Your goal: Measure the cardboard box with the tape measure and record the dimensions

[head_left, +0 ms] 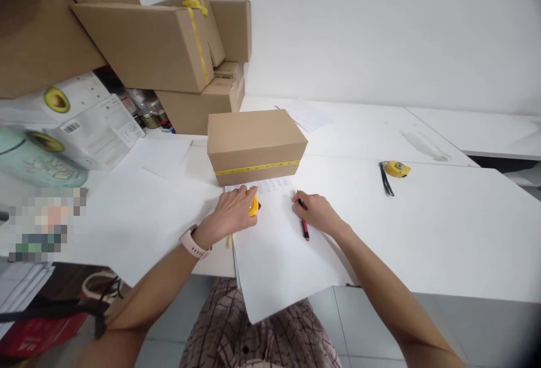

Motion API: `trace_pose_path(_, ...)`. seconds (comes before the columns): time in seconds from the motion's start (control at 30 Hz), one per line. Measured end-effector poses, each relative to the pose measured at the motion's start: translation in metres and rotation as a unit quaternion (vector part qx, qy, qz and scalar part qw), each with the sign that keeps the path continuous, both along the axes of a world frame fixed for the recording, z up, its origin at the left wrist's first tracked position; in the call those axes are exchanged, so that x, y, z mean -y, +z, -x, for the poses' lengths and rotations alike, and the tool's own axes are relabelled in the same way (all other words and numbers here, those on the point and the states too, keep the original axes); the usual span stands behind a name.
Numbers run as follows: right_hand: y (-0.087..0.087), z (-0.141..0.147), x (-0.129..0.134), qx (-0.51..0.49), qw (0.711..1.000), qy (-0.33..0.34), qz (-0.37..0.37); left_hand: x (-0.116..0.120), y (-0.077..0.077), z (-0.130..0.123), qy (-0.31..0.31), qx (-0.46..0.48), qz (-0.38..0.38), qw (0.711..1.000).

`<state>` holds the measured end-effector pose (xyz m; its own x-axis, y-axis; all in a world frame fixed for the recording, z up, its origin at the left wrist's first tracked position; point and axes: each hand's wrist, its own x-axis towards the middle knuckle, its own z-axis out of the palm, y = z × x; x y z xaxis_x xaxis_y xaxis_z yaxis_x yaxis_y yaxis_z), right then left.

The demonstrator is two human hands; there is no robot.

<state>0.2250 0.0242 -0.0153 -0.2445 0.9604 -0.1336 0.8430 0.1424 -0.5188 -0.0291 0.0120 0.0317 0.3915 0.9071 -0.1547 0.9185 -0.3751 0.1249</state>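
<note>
My left hand point(236, 210), with a pink watch band on the wrist, is closed around a yellow tape measure point(253, 207), mostly hidden by the fingers. It rests at the left edge of a white paper sheet point(279, 266) with printed rows along its top. My right hand point(316, 210) grips a red and black pen point(305, 229) over the right side of this sheet; the fingers cover its middle. Just beyond both hands sits a closed cardboard box point(257, 134) with a yellow measuring strip across its front. The sheet's near end hangs over the table edge.
Cardboard boxes point(139, 47) are stacked at the back left, beside white avocado-printed cartons point(97, 131) and a mint-green bottle point(38, 159). A second yellow tape measure point(396, 168) with a black strap lies on the white table point(422, 233) to the right. Another printed sheet point(308, 115) lies behind the box.
</note>
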Motion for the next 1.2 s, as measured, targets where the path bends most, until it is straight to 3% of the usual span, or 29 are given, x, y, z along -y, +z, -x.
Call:
trace_pose_path(0.07,0.002,-0.012,-0.002,-0.191,0.981,-0.005,0.042,-0.008,-0.006,0.001,-0.015,-0.027,-0.008,0.999)
trace_pose_path(0.17,0.015,-0.027,-0.008,-0.458,0.882,-0.002,0.110,-0.012,-0.019,-0.004,-0.043,-0.022,-0.048,0.998)
trace_pose_path(0.2,0.020,-0.029,-0.011,-0.506,0.855,0.003,0.114,-0.011,-0.024,-0.008,-0.066,-0.006,-0.069,0.995)
trace_pose_path(0.27,0.028,-0.028,-0.019,-0.548,0.830,0.008,0.105,-0.008,-0.037,-0.021,-0.126,0.040,-0.100,0.986)
trace_pose_path(0.37,0.023,-0.010,-0.036,-0.540,0.838,-0.003,0.075,0.000,-0.056,-0.044,-0.188,0.086,-0.093,0.974)
trace_pose_path(0.57,-0.024,0.031,-0.059,-0.477,0.870,-0.126,-0.025,0.002,-0.077,-0.066,-0.174,0.101,-0.085,0.976)
trace_pose_path(0.67,-0.038,0.032,-0.057,-0.480,0.872,-0.095,0.011,0.001,-0.080,-0.066,-0.176,0.098,-0.113,0.973)
trace_pose_path(0.77,-0.042,0.027,-0.056,-0.472,0.879,-0.062,0.041,0.001,-0.083,-0.067,-0.177,0.102,-0.133,0.970)
trace_pose_path(0.97,-0.042,0.029,-0.062,-0.402,0.910,-0.087,-0.045,0.000,-0.085,-0.068,-0.178,0.118,-0.130,0.968)
trace_pose_path(1.2,-0.043,0.028,-0.063,-0.400,0.908,-0.113,-0.057,-0.001,-0.080,-0.065,-0.178,0.127,-0.119,0.968)
